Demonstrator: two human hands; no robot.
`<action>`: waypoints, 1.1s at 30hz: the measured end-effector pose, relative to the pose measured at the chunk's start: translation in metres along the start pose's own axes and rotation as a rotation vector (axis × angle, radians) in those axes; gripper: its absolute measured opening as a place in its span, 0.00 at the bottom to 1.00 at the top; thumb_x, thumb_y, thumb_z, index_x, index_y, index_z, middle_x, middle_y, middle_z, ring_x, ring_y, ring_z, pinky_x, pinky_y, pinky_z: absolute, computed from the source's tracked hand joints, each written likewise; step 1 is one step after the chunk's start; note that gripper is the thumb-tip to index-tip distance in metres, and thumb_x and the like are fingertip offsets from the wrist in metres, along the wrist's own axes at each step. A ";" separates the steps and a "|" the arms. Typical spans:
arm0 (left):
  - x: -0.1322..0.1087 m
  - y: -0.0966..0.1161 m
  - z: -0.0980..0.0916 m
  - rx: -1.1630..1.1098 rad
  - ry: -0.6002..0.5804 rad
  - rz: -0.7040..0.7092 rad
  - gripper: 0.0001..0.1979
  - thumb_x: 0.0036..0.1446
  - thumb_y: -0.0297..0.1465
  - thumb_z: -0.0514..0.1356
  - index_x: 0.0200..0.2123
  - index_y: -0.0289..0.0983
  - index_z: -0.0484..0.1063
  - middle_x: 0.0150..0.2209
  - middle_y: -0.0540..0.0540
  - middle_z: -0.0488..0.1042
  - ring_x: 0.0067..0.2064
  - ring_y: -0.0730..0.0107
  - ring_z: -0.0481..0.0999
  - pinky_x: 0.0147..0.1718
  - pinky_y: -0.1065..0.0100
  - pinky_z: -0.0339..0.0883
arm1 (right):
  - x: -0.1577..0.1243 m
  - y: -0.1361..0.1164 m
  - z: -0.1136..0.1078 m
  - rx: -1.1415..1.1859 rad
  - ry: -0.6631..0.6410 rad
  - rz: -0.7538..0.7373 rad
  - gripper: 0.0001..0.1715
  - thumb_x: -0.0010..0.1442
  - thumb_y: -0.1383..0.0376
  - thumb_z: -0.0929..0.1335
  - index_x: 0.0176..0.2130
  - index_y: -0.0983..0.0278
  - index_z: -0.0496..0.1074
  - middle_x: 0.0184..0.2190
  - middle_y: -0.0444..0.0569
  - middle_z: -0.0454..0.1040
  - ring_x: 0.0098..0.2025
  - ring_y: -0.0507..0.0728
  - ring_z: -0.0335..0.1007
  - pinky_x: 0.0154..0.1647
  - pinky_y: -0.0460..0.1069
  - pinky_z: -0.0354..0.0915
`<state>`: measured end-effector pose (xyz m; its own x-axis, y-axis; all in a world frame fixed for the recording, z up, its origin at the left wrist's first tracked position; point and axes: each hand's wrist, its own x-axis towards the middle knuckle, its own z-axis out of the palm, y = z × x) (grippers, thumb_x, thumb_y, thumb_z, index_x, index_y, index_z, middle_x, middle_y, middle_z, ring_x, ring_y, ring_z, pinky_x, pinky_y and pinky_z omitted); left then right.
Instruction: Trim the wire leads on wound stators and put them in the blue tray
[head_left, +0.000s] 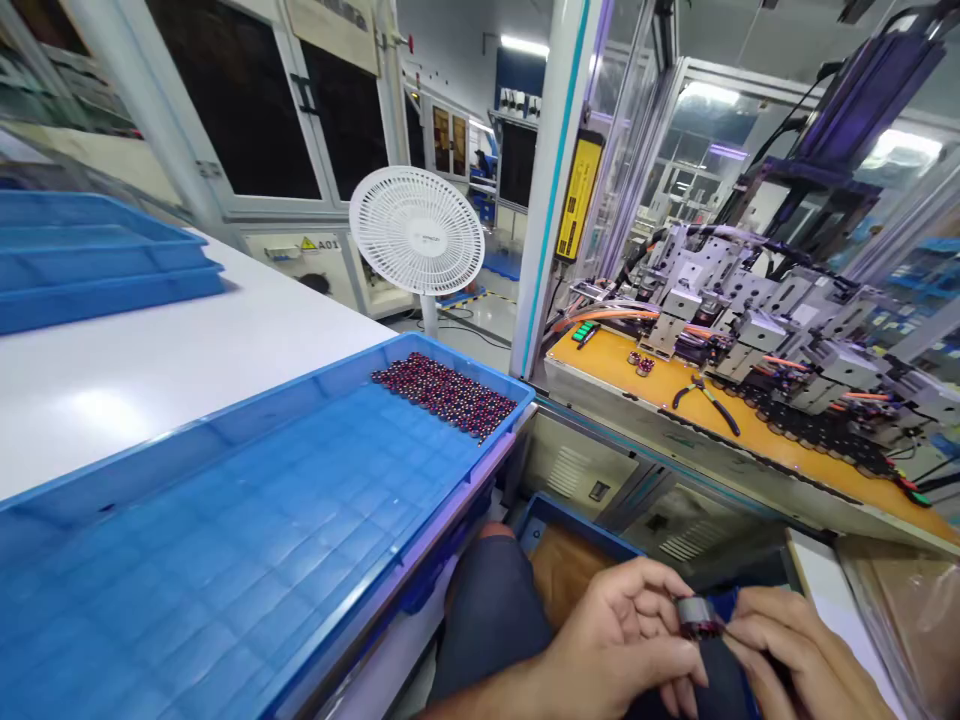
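Between thumb and fingers of my left hand [630, 635] is a small motor stator [697, 617], a grey metal ring with dark red windings along its lower side. My right hand [795, 645] is closed in a pinch at the stator's right edge; its fingertips are partly hidden. Both hands are low in the view, above my lap. To the left, a long blue tray [247, 520] holds many small dark red and black parts [446, 395] packed together at its far right end.
Stacked blue trays [105, 255] sit on the white table [292, 335]. Beyond it stands a white fan [418, 232]. On the right, a machine's orange bench [622, 372] carries pliers [706, 402], a few loose stators [641, 364] and a row of metal fixtures [757, 340]. A blue bin [540, 510] is below.
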<state>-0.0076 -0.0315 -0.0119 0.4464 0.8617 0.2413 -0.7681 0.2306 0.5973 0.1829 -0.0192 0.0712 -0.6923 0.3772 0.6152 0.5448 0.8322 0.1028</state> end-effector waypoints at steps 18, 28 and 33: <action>0.003 -0.047 0.064 0.065 -0.025 -0.193 0.22 0.52 0.44 0.71 0.37 0.31 0.74 0.25 0.49 0.76 0.21 0.77 0.75 0.23 0.76 0.69 | -0.024 0.002 -0.060 0.271 0.110 -0.037 0.15 0.74 0.65 0.59 0.35 0.60 0.67 0.23 0.41 0.76 0.25 0.48 0.75 0.26 0.42 0.70; 0.006 -0.038 0.041 -0.002 -0.067 -0.122 0.18 0.58 0.38 0.68 0.42 0.37 0.64 0.28 0.51 0.79 0.24 0.76 0.80 0.23 0.78 0.72 | -0.073 0.015 -0.031 0.123 0.079 0.045 0.05 0.63 0.65 0.71 0.41 0.60 0.76 0.33 0.45 0.81 0.30 0.53 0.80 0.32 0.43 0.76; 0.004 -0.024 0.018 -0.021 0.078 0.140 0.21 0.45 0.28 0.76 0.33 0.35 0.65 0.42 0.47 0.78 0.37 0.68 0.84 0.34 0.70 0.77 | -0.041 0.025 -0.003 0.213 0.001 0.099 0.08 0.63 0.65 0.69 0.44 0.61 0.75 0.35 0.48 0.81 0.32 0.53 0.80 0.31 0.43 0.75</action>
<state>0.0208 -0.0414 -0.0112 0.2974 0.9186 0.2604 -0.8304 0.1142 0.5454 0.2264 -0.0154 0.0505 -0.6400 0.4605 0.6151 0.4973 0.8585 -0.1253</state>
